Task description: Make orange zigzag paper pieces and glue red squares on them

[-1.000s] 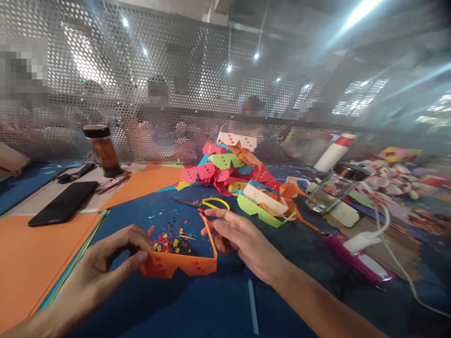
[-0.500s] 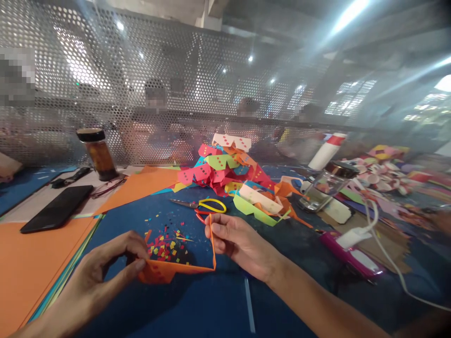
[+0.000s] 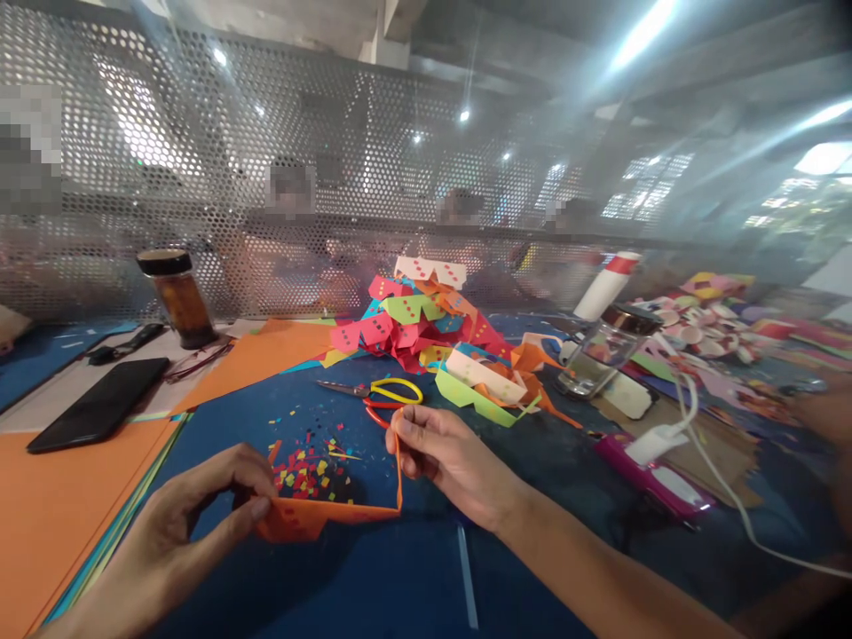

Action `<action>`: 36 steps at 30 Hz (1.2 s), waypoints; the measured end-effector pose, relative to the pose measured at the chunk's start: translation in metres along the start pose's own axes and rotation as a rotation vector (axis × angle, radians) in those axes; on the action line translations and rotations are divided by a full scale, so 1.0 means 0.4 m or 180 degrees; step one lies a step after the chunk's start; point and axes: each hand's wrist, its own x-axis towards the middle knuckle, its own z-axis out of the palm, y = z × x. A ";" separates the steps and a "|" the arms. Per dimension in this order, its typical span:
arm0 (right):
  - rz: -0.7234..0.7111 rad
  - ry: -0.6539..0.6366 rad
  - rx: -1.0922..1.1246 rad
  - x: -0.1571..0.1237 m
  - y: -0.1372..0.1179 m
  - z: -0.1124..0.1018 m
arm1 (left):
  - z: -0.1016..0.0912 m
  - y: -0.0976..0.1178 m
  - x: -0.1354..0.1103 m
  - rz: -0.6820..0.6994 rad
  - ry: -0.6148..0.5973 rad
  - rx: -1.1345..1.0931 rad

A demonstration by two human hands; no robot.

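Both hands hold a folded orange paper piece, shaped like a pair of paper glasses, above the blue table. My left hand pinches its left end between thumb and fingers. At the right, my right hand grips the narrow strip that bends back from the piece's corner. Beyond the paper lie small coloured paper scraps. Scissors with yellow and red handles rest just past my right fingertips. A heap of cut paper glasses in several colours stands behind them.
At left are orange sheets, a black phone and a dark-lidded jar. To the right stand a glass cup, a white bottle and a magenta device with a white cable. A perforated metal screen closes off the back.
The whole view has shifted slightly, so the things on the table appear a little further left. Both hands keep their hold on the orange paper, nearly unchanged in pose.
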 end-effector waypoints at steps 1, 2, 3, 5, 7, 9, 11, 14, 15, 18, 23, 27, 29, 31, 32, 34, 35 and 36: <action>0.0004 0.0003 -0.0012 -0.001 -0.001 0.000 | 0.000 -0.002 0.000 -0.0024 0.0022 -0.0004; 0.0011 0.0004 -0.0020 -0.001 -0.002 0.001 | 0.001 -0.003 0.000 -0.0042 0.0007 -0.0012; 0.0016 0.0007 -0.0024 -0.001 -0.003 0.001 | 0.003 -0.004 -0.001 -0.0045 -0.0044 -0.0025; 0.0011 0.0022 -0.0020 0.001 -0.005 0.001 | 0.008 -0.004 -0.002 -0.0128 -0.0044 -0.0083; -0.0021 0.0043 0.0001 0.003 -0.005 0.000 | 0.013 -0.005 -0.003 -0.0317 0.0227 -0.0202; -0.0066 0.0055 0.0021 0.005 -0.003 -0.001 | 0.013 -0.010 -0.002 -0.0408 0.0330 -0.0259; -0.0111 0.0062 0.0048 0.006 -0.001 -0.001 | 0.009 -0.019 -0.001 -0.0379 0.0142 -0.0209; -0.0159 0.0069 0.0110 0.003 0.001 0.002 | 0.002 -0.025 -0.001 -0.0332 -0.0123 -0.0095; -0.0171 0.0069 0.0130 0.002 0.001 0.004 | 0.002 -0.023 -0.001 -0.0372 0.0006 -0.0082; -0.0189 0.0046 0.0164 0.000 -0.001 0.006 | 0.007 -0.007 -0.001 -0.0432 0.0231 -0.0108; -0.0238 0.0030 0.0194 0.001 0.000 0.006 | 0.020 0.021 0.004 -0.0405 0.0451 -0.0275; -0.0294 0.0068 0.0198 0.000 0.000 0.006 | 0.024 0.029 0.005 -0.0425 0.0501 -0.0301; -0.0310 0.0076 0.0191 -0.002 -0.001 0.007 | 0.024 0.030 0.004 -0.0461 0.0498 -0.0274; -0.0308 0.0055 0.0190 -0.003 -0.002 0.008 | 0.025 0.029 0.003 -0.0489 0.0489 -0.0254; -0.0300 0.0032 0.0192 -0.004 -0.003 0.009 | 0.025 0.028 0.002 -0.0493 0.0497 -0.0253; -0.0286 -0.0026 0.0192 -0.004 -0.004 0.010 | 0.026 0.023 0.002 -0.0487 0.0547 -0.0254; -0.0285 -0.0055 0.0191 -0.004 -0.004 0.011 | 0.026 0.020 0.002 -0.0486 0.0584 -0.0249; -0.0289 -0.0081 0.0187 -0.004 -0.003 0.011 | 0.026 0.016 0.002 -0.0485 0.0614 -0.0240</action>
